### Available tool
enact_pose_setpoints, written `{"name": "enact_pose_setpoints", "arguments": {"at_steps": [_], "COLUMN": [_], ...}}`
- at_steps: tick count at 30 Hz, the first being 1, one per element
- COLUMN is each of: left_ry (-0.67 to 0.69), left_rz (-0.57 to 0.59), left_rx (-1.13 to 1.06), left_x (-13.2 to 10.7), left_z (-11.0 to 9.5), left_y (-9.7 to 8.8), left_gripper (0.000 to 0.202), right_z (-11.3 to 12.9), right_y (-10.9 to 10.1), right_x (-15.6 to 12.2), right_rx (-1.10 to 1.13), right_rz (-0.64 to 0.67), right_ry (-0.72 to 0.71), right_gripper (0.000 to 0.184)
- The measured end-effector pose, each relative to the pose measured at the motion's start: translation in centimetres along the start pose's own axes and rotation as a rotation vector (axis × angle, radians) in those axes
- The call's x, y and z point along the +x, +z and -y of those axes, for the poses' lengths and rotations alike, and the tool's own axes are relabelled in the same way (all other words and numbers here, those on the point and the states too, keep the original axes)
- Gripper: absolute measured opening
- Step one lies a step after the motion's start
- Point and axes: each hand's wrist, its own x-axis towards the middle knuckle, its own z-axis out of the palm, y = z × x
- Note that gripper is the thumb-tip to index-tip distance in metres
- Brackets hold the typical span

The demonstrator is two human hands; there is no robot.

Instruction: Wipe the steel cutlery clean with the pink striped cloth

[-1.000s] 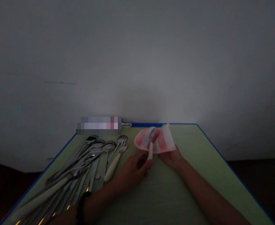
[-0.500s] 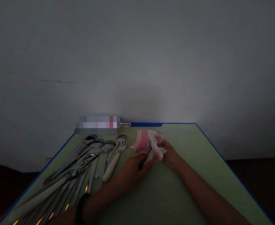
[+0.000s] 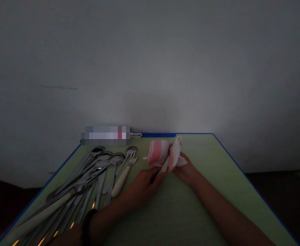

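Observation:
My left hand (image 3: pixel 146 184) is closed around the pale handle of a utensil (image 3: pixel 164 166) that points up and away. Its head is hidden in a pink-and-white striped cloth (image 3: pixel 158 152), so I cannot tell what kind of utensil it is. My right hand (image 3: pixel 187 173) grips the cloth from the right, bunched about the utensil's upper part; its fingers are mostly covered by the folds. To the left of my left hand lies a fork (image 3: pixel 121 181) with a cream handle.
Several metal spoons (image 3: pixel 117 158) and other long cutlery lie overlapping on the table's left side, partly under my left forearm. A blurred-out oblong object (image 3: pixel 106 135) with a white loop stands at the back left. The blue-edged green table (image 3: pixel 201 147) meets a grey wall (image 3: pixel 216 68).
The cloth has shifted on the utensil, its right part now folded upward and more of the pale handle showing. Both hands stay in nearly the same place.

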Motion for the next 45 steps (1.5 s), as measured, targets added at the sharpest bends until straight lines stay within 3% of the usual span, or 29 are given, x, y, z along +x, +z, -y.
{"name": "enact_pose_setpoints", "arguments": {"at_steps": [8,13,26,38,45], "left_ry": [-0.030,-0.055,-0.028,-0.077,-0.134], "left_rz": [0.019,0.017,0.007,0.010,0.051], "left_rx": [0.016,0.026,-0.092,-0.003,-0.172], "left_x": [-0.2,-0.2,-0.1,-0.1,-0.3], "left_z": [0.2,0.2,0.2,0.0,0.1], "left_y": [0.0,-0.1,0.1,-0.3,-0.3], "left_gripper": [0.032,0.028,0.029,0.026,0.032], "right_z": [0.2,0.8,-0.1,-0.2,1.2], "right_y": [-0.1,1.1,0.6,-0.4,0.1], "right_x": [0.7,0.9,0.3,1.2,0.7], "right_rx": [0.126,0.114,-0.190,0.159,0.396], "right_rz": [-0.018,-0.043,-0.058,-0.163,-0.007], "right_ry": [0.064,-0.062,-0.064,0.020,0.057], "right_gripper": [0.019,0.020,0.028,0.012,0.030]}}
